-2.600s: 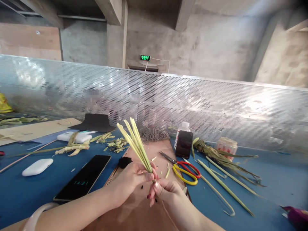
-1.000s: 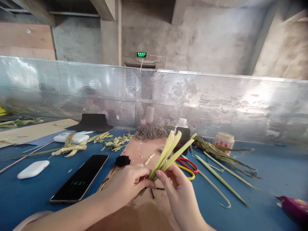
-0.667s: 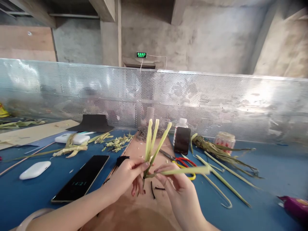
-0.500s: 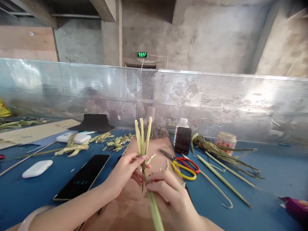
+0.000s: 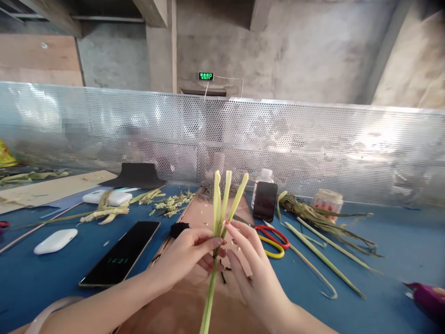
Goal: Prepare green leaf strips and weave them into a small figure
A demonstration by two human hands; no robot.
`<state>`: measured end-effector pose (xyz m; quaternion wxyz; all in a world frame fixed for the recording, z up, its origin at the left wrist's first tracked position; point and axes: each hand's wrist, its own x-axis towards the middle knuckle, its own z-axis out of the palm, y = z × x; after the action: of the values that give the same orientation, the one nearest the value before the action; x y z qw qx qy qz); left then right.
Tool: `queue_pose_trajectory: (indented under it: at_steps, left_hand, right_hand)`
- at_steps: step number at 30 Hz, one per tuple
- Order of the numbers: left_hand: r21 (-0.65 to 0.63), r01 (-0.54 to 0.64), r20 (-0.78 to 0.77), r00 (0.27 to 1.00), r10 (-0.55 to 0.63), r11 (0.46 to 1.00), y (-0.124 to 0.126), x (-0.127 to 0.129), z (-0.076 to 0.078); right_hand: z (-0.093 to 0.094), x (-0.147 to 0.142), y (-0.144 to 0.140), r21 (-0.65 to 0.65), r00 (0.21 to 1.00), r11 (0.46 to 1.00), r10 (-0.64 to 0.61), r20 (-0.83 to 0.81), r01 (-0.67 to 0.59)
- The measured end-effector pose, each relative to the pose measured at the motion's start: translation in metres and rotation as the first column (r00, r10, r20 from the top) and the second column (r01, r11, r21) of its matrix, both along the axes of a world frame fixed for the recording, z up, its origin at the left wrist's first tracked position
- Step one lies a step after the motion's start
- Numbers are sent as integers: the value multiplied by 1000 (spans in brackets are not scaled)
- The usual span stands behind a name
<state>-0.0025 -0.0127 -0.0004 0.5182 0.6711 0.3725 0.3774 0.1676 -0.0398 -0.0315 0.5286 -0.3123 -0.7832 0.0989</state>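
Pale green leaf strips (image 5: 225, 199) stand upright in a bundle, their three folded tips fanned apart above my hands. My left hand (image 5: 198, 253) pinches this bundle near its middle, where a dark binding partly shows. Below the pinch, a long green stalk (image 5: 208, 301) runs down toward me. At the right of the bundle is my right hand (image 5: 252, 269), its fingers spread and a fingertip against the base of the right strip. Beyond that hand lie scissors (image 5: 274, 248) with red and yellow handles, their blades partly hidden.
A brown board (image 5: 167, 311) lies under my hands on the blue table (image 5: 392, 260). To the left are a phone (image 5: 120, 255) and a white case (image 5: 55, 241). Dried leaves (image 5: 313, 213), a bottle (image 5: 266, 174) and a jar (image 5: 327, 202) stand or lie right. A perforated metal screen (image 5: 295, 139) crosses behind.
The bundle has shifted right and its lower stalk now slants left. My right hand has let go of the lower stalk and risen to the base of the tips.
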Motion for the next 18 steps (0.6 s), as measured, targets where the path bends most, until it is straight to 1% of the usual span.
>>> queue_pose_trajectory:
  at_steps: [3, 5, 10, 18]
  left_hand:
    - [-11, 82, -46, 996, -83, 997, -3, 0, 0]
    - [-16, 118, -48, 992, -119, 993, -4, 0, 0]
    - [10, 105, -28, 994, -104, 994, -4, 2, -2]
    - [9, 100, 3, 995, -100, 995, -3, 2, -3]
  right_hand:
    - [0, -1, 1, -3, 1000, 1000, 14, 0, -14]
    - [0, -1, 2, -11, 1000, 1000, 3, -14, -3]
    - [1, 1, 1, -59, 993, 996, -66, -95, 60]
    - [-1, 0, 2, -129, 979, 988, -107, -173, 85]
